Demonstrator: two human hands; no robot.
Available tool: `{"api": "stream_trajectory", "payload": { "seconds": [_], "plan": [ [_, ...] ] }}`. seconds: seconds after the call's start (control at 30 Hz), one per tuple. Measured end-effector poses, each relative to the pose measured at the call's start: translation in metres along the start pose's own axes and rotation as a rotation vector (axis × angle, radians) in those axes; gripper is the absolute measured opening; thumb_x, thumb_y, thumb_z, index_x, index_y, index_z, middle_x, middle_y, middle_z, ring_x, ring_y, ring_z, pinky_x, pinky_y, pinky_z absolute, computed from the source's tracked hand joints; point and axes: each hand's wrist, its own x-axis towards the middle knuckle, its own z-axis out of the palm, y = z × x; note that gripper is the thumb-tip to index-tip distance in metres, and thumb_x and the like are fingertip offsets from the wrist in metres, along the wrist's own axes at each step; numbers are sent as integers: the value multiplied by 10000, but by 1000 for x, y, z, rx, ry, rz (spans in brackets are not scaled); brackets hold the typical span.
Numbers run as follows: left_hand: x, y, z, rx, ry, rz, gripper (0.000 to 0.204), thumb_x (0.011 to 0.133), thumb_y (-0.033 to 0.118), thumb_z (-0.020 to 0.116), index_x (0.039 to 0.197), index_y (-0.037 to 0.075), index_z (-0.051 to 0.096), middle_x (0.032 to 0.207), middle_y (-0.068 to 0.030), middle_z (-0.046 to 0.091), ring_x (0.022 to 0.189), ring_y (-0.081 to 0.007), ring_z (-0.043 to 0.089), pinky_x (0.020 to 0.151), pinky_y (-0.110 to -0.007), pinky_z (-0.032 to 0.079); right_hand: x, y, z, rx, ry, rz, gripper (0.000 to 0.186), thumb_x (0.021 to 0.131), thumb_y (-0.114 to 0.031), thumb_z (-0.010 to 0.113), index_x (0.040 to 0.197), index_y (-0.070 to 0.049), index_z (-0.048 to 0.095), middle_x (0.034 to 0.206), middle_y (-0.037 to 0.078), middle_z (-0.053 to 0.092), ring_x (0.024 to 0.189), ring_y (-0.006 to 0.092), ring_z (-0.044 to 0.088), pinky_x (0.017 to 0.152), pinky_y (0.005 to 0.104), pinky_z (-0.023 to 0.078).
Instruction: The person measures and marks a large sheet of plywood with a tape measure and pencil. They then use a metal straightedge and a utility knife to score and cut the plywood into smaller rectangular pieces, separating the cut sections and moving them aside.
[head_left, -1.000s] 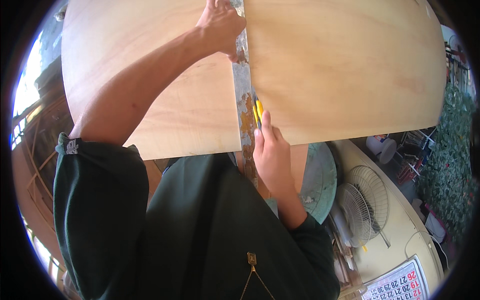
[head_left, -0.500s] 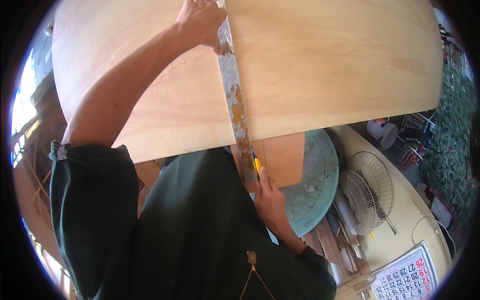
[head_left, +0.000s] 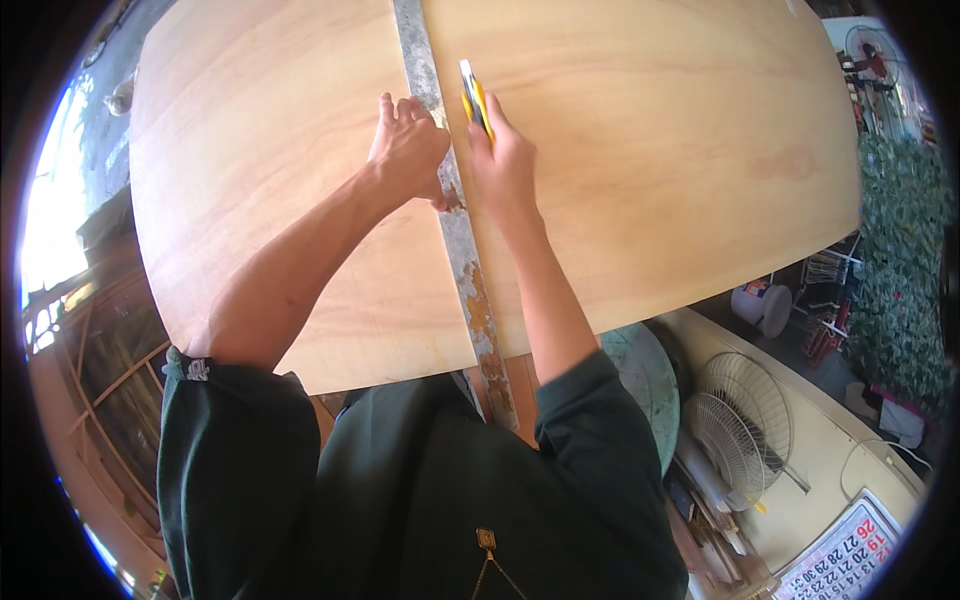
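Observation:
A large sheet of pale plywood (head_left: 650,180) fills the space in front of me. Across it, from the far edge to past the near edge, lies a long metal straightedge (head_left: 465,265) with worn, flaking patches. My left hand (head_left: 410,155) grips the straightedge from its left side, thumb and fingers pressed on the strip. In my right hand (head_left: 505,165) is a yellow utility knife (head_left: 475,100), its tip pointing away from me. Knife and hand are just right of the straightedge, over the sheet; whether the blade touches the wood I cannot tell.
Below the sheet's near edge, on the right, is a round greenish tabletop (head_left: 645,375). Further right stand a wire-caged fan (head_left: 735,425), a white bucket (head_left: 765,305) and a printed calendar (head_left: 845,550). Wooden strips (head_left: 715,535) lie beside the fan.
My right hand has moved with the knife from the straightedge's near end to far up over the sheet. The left hand still holds the straightedge; the whole view has shifted.

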Motion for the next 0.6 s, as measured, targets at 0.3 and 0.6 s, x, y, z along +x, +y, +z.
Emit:
{"api": "stream_trajectory", "payload": {
  "seconds": [0.3, 0.6],
  "plan": [
    [-4, -8, 12, -22, 79, -4, 945, 472, 492, 856, 1123, -128, 568, 1194, -300, 507, 1218, -409, 409, 1066, -577, 257, 74, -11, 47, -215, -40, -98, 426, 877, -88, 523, 1270, 67, 471, 854, 245, 630, 827, 384, 629, 710, 452, 514],
    [-2, -8, 14, -14, 83, 4, 951, 470, 494, 855, 1120, -138, 567, 1181, -307, 520, 1209, -415, 416, 1062, -570, 268, 81, -10, 47, -242, -39, -135, 416, 871, -78, 525, 1257, 69, 483, 844, 250, 637, 807, 389, 633, 708, 449, 519]
  ]
}}
